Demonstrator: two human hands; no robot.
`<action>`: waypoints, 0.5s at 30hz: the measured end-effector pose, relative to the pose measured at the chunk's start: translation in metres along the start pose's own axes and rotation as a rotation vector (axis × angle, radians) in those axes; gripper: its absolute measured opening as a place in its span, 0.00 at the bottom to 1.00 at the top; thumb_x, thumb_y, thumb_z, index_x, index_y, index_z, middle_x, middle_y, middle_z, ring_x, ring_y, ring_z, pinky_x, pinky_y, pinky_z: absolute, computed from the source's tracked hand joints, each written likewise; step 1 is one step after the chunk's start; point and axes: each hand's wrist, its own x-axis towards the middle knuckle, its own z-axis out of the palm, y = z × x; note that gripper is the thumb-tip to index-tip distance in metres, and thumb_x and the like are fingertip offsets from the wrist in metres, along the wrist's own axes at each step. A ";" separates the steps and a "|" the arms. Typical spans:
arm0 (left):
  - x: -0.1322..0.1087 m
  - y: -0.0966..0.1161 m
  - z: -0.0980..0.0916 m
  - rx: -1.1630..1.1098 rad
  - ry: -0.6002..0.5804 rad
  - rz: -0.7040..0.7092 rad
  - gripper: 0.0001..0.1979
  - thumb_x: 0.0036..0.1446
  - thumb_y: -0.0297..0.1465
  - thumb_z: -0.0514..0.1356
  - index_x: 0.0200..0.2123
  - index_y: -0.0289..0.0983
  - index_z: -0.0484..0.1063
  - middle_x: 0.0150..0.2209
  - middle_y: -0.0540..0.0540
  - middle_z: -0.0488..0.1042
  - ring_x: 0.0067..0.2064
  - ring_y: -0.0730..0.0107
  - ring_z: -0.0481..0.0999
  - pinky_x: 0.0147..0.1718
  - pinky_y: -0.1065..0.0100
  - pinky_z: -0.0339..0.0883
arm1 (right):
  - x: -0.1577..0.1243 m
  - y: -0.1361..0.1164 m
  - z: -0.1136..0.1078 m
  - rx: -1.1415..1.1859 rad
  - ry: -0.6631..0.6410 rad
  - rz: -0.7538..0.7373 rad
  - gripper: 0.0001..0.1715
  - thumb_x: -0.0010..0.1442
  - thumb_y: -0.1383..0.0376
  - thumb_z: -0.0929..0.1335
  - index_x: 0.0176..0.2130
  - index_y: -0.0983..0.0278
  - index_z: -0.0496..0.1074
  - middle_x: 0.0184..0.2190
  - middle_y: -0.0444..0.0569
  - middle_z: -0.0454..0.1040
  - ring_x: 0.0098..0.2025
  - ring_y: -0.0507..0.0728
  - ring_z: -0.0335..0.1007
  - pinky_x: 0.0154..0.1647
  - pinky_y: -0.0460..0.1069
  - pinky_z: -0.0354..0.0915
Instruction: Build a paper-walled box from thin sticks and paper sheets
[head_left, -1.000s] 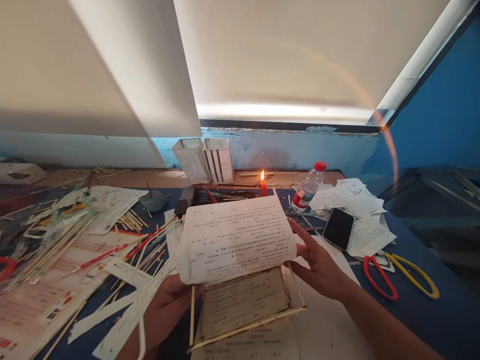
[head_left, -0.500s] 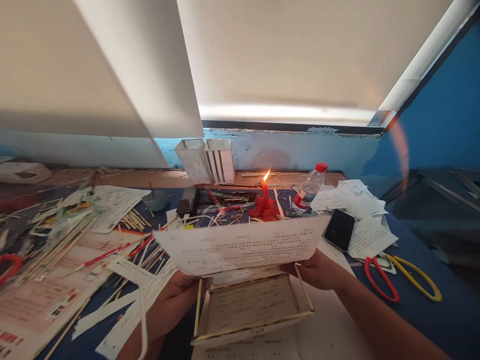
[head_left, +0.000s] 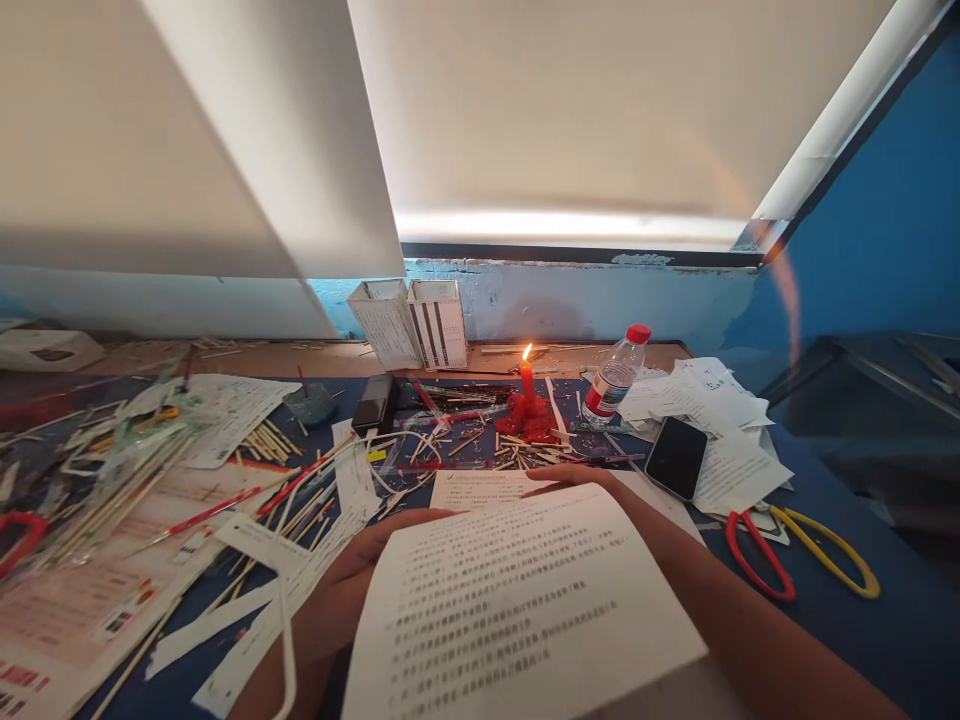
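A printed sheet of paper (head_left: 502,610) lies folded over towards me and covers the box-like frame of paper and thin sticks beneath it. My left hand (head_left: 352,560) holds the sheet's left side, its fingers running to the far edge and partly hidden behind the paper. Along the far right edge, my right hand (head_left: 589,485) grips the fold with fingers bent across it. Another printed page (head_left: 480,488) shows just beyond the fold. Farther back, a lit red candle (head_left: 527,385) stands in a mound of melted wax, with thin sticks around it.
Right of the candle are a bottle with a red cap (head_left: 616,375), a phone (head_left: 676,458), loose papers (head_left: 739,465) and red-and-yellow scissor handles (head_left: 761,555). Two paper boxes (head_left: 439,325) stand by the wall. Sticks, paper strips (head_left: 247,620) and a white cable (head_left: 287,640) clutter the left.
The printed sheet has swung down towards me from a raised position and now hides the stick-edged frame. Both hands stay at its far edge, the right one moved slightly inward.
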 end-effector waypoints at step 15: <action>0.014 -0.004 -0.008 -0.068 -0.057 -0.063 0.20 0.45 0.21 0.75 0.43 0.40 0.86 0.43 0.38 0.87 0.44 0.50 0.86 0.44 0.59 0.79 | 0.018 0.033 -0.007 0.080 -0.086 -0.089 0.23 0.61 0.64 0.76 0.55 0.59 0.78 0.53 0.54 0.80 0.52 0.59 0.78 0.54 0.53 0.74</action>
